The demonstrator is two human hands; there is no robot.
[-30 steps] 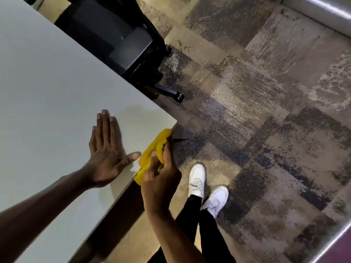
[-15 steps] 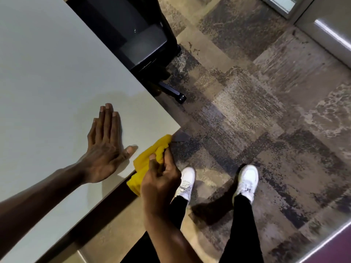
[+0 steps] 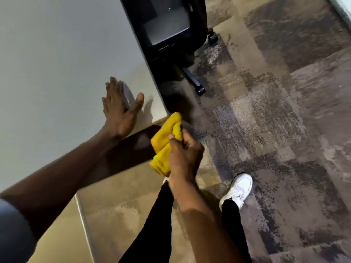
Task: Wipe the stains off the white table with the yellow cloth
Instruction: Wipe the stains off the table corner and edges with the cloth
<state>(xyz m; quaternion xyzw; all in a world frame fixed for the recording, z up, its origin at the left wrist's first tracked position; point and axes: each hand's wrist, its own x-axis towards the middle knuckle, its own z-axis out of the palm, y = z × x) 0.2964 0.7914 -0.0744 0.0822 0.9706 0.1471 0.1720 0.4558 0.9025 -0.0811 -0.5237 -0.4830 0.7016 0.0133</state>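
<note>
The white table (image 3: 57, 63) fills the upper left, and its near right corner lies at mid-frame. My left hand (image 3: 121, 109) rests flat on the tabletop close to that corner, fingers spread, holding nothing. My right hand (image 3: 183, 154) is closed around the bunched yellow cloth (image 3: 167, 141). The cloth's top end touches the table's corner, while the rest hangs below the edge, off the tabletop. No stains are visible on the table surface.
A black office chair (image 3: 171, 35) on castors stands against the table's right edge. Patterned grey-brown carpet (image 3: 275, 111) covers the floor. My legs in black trousers and a white shoe (image 3: 238, 188) are below the corner.
The view has swung around the table corner. My right hand with the cloth has dropped slightly below the table edge. My left hand stays flat on the table, and my feet have stepped.
</note>
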